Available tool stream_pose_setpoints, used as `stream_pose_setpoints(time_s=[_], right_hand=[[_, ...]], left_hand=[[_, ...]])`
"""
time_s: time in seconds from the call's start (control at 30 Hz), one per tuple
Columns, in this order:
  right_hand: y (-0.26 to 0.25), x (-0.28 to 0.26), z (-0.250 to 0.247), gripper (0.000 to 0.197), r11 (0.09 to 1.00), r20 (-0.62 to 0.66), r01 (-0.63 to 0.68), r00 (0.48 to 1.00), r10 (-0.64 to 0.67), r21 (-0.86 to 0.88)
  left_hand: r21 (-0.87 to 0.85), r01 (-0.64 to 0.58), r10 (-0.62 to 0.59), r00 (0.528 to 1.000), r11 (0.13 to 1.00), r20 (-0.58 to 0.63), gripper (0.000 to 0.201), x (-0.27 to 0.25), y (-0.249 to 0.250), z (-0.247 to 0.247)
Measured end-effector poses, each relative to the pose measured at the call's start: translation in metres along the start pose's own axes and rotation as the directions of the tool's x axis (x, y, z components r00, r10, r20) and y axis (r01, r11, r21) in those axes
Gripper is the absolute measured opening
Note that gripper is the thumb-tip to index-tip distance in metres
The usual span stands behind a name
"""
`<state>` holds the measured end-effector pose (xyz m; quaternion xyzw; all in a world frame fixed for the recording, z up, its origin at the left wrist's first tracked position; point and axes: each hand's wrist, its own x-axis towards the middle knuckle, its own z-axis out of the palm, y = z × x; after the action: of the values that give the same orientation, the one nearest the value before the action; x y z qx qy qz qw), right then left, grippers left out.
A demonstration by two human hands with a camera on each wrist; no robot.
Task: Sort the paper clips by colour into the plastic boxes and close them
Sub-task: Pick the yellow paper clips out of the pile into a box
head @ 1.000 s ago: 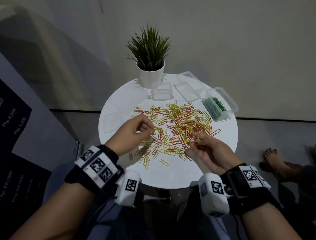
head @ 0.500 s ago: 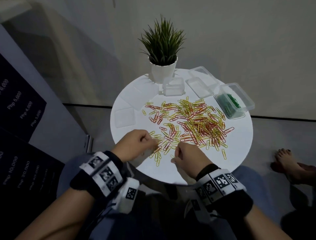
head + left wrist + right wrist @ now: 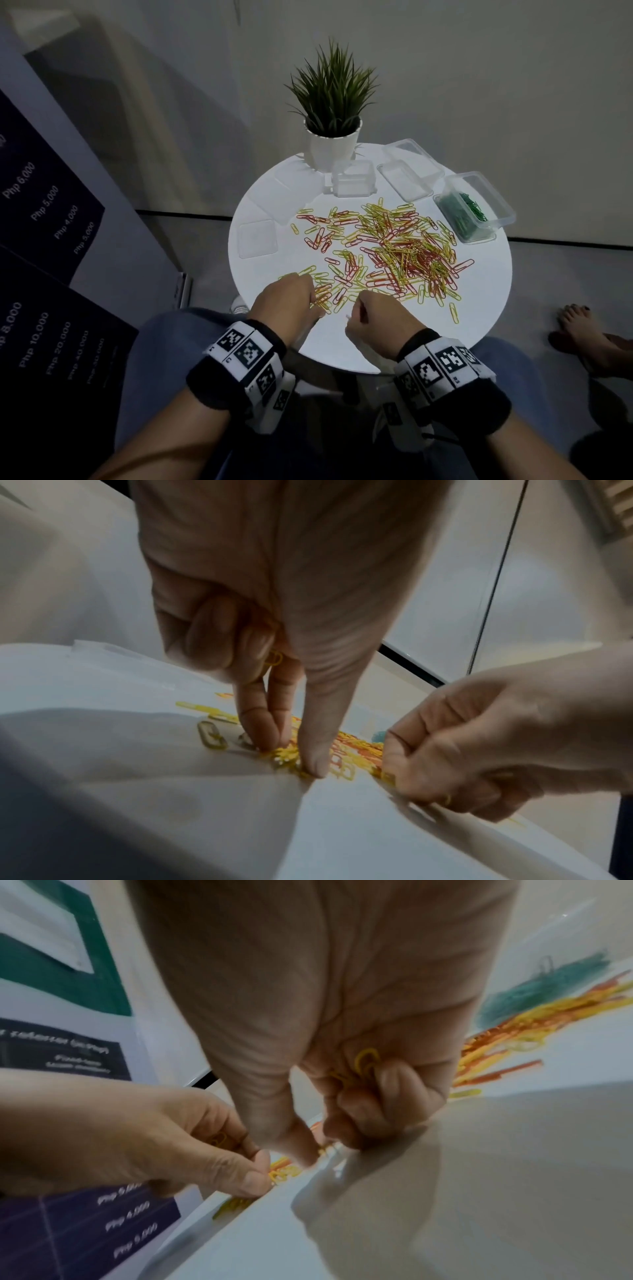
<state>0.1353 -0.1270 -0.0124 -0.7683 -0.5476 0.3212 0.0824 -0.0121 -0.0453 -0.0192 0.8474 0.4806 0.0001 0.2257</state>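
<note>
Yellow paper clips [image 3: 322, 298] at pile's near edge, 6 o'clock on round table [image 3: 486, 308], long axes mixed. Left hand [image 3: 286, 299] pinching one there, more tucked in palm; right hand [image 3: 375, 320] alongside, fingers curled round yellow clips. Empty plastic box [image 3: 352, 180] far at 12 o'clock.
</note>
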Motion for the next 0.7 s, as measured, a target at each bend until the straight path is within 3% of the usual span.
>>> stream_pose_setpoints(time_s=[0.07,0.1,0.17,0.2,0.23,0.3,0.37,0.43,0.47,0.5,0.57,0.63,0.7], right_hand=[[0.001,-0.002,-0.006,0.022,0.926,-0.022,-0.033,0.999,0.045,0.375],[0.002,-0.004,-0.009,0.02,0.788,-0.004,-0.068,0.996,0.088,0.612],[0.005,-0.005,-0.014,0.015,0.401,0.101,-0.133,0.99,0.099,0.907],[0.007,-0.004,-0.015,0.014,0.272,0.147,-0.162,0.986,0.072,0.949],[0.009,-0.003,-0.016,0.014,0.212,0.171,-0.177,0.984,0.043,0.961],[0.009,0.0,-0.015,0.018,0.198,0.188,-0.188,0.982,0.016,0.962],[0.007,0.004,-0.014,0.018,0.276,0.173,-0.171,0.985,0.019,0.946],[0.006,0.007,-0.012,0.017,0.612,0.027,-0.034,0.999,0.02,0.79],[0.007,0.007,-0.01,0.016,0.794,-0.057,0.057,0.998,-0.028,0.605],[0.01,0.008,-0.006,0.013,0.907,-0.108,0.13,0.99,-0.094,0.401],[0.01,0.004,0.0,0.008,0.974,-0.127,0.188,0.977,-0.173,0.125],[0.006,0.001,0.002,0.007,0.981,-0.118,0.191,0.974,-0.193,-0.034],[0.001,0.001,0.001,0.016,0.972,-0.097,0.191,0.974,-0.205,-0.134]], left_hand=[[-0.041,-0.006,0.006,1.0,0.999,0.011,0.018,0.002,-0.001,0.001],[-0.059,-0.005,0.006,1.0,0.998,0.017,0.017,0.002,-0.001,0.002],[-0.069,-0.014,0.015,1.0,0.998,0.016,0.016,0.002,-0.002,0.004],[-0.066,-0.025,0.026,1.0,0.997,0.011,0.016,0.002,-0.002,0.005],[-0.063,-0.035,0.035,0.999,0.997,0.007,0.015,0.001,-0.002,0.006],[-0.06,-0.05,0.05,0.999,0.997,0.001,0.012,0.0,-0.001,0.006],[-0.068,-0.049,0.05,0.999,0.996,0.012,0.008,0.001,-0.001,0.006],[-0.066,-0.047,0.049,0.998,0.997,0.031,0.005,0.0,0.0,0.004],[-0.057,-0.05,0.052,0.998,0.997,0.031,0.004,0.0,0.0,0.003],[-0.051,-0.057,0.058,0.998,0.997,0.023,0.004,-0.001,0.0,0.001],[-0.087,-0.074,0.074,0.997,0.993,-0.006,0.012,-0.001,-0.001,-0.006],[-0.324,-0.055,0.056,0.998,0.944,-0.007,0.019,0.002,-0.005,-0.016],[-0.654,0.036,-0.026,0.999,0.756,0.024,0.02,0.007,-0.008,-0.025]])
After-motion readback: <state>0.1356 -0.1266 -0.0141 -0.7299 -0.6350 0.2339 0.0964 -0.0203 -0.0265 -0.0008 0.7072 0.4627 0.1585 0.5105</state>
